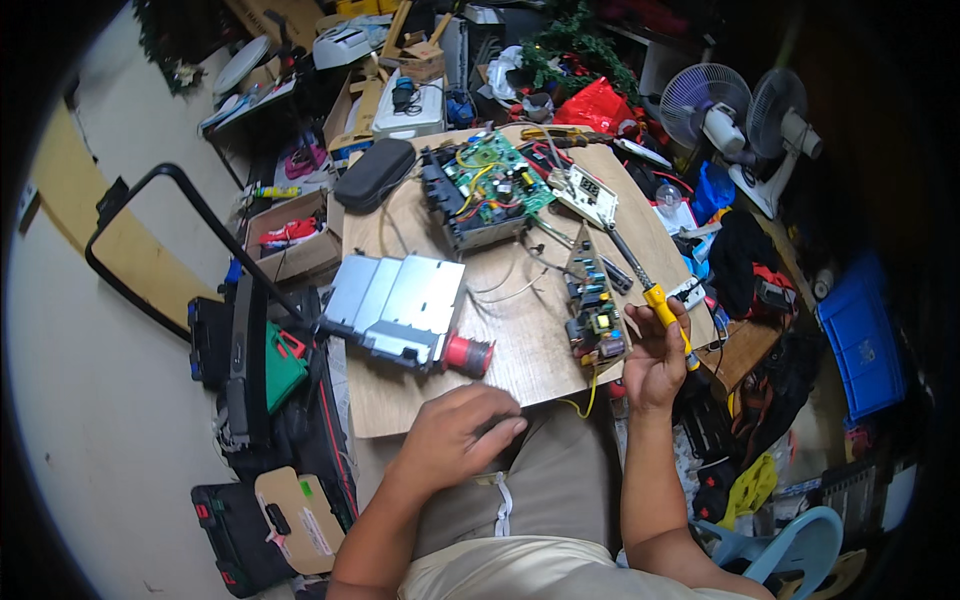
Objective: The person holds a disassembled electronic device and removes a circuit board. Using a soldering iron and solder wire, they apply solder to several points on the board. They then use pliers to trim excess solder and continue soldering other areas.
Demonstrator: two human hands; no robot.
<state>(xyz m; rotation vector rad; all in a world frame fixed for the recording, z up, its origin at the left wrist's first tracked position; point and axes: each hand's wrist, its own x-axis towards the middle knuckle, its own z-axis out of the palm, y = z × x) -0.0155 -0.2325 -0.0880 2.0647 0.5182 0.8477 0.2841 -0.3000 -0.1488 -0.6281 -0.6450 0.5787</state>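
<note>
Your right hand (655, 365) closed around a yellow soldering iron (657, 302) by the table (540, 350)'s right side, its tip hard to make out beside a display board (585, 197), your left hand (460, 432) well apart at the near edge, palm hidden, grip impossible to tell.

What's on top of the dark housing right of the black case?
A green circuit board with yellow wires over it tops the dark housing; whatever lies beneath the board is covered.
</note>
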